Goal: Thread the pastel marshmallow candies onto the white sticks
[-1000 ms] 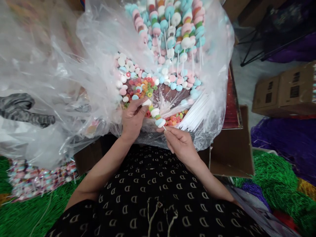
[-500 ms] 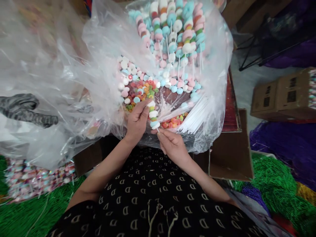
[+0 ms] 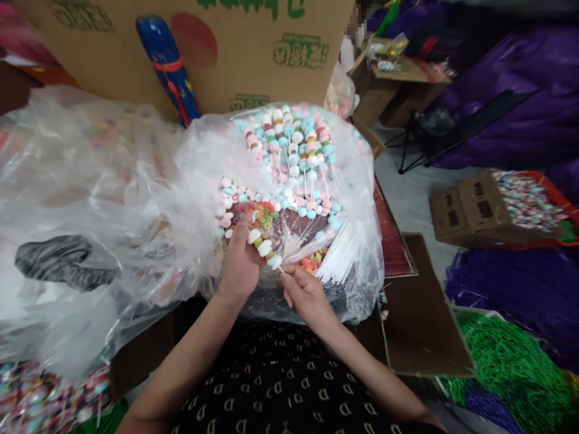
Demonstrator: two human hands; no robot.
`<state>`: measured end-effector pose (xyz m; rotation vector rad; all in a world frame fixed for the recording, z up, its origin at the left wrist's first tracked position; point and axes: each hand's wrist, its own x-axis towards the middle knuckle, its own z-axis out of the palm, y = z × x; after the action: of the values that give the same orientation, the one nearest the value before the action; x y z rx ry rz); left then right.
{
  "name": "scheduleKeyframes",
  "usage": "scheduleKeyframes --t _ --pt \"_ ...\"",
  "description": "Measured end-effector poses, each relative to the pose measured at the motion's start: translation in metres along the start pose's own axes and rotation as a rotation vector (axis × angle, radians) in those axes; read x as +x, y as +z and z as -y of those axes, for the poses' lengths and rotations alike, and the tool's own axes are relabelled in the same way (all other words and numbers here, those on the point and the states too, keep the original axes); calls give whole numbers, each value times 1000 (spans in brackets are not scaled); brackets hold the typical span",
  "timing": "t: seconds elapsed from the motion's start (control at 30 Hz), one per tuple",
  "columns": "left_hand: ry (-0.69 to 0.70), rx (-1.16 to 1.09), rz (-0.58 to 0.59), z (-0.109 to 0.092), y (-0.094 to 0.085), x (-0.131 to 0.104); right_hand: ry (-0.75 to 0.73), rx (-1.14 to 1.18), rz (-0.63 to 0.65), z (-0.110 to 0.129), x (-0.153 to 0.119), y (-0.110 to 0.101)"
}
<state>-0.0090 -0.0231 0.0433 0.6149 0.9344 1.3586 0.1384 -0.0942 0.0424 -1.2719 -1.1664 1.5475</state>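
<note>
My right hand (image 3: 305, 292) is closed on the white stick of a candy skewer (image 3: 265, 248), near its lower end. White, green and pale blue pieces are threaded along it, and the skewer leans up to the left. Beside its upper end is my left hand (image 3: 240, 265), over the ring gummies (image 3: 262, 214); its fingertips are hard to make out. Behind them lie loose marshmallows (image 3: 310, 213) and several filled skewers (image 3: 312, 147) on clear plastic. A bundle of white sticks (image 3: 338, 253) sits right of my hands.
Clear plastic bags (image 3: 136, 175) spread over the left side. A large printed carton (image 3: 253, 54) stands behind. To the right are an open cardboard box (image 3: 425, 307), a carton of wrapped candy (image 3: 465, 211) and green strands (image 3: 515, 355).
The view has tipped upward, showing the large carton and blue object behind. The skewer now leans more to the left, and my left hand has shifted away from its middle.
</note>
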Motion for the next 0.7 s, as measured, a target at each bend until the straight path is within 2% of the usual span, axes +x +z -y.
scheduleKeyframes --t 0.13,0.27,0.37,0.53,0.6,0.7 --pt "-201 -214 -79 -13 19 0 21 -13 37 0 1 6" --pt "-180 -265 -142 -15 36 -1 -11 -33 57 -6 4 11" --pt "-170 -255 -165 -14 44 -3 -92 -110 16 -10 6 12" --pt "-192 -258 -152 -14 46 -5 -203 -259 -34 -10 8 15" --pt "-173 -276 -138 -15 44 -4 -185 -278 -3 -5 8 15" --pt "-128 -290 -55 -21 36 0 -94 -255 86 13 12 8"
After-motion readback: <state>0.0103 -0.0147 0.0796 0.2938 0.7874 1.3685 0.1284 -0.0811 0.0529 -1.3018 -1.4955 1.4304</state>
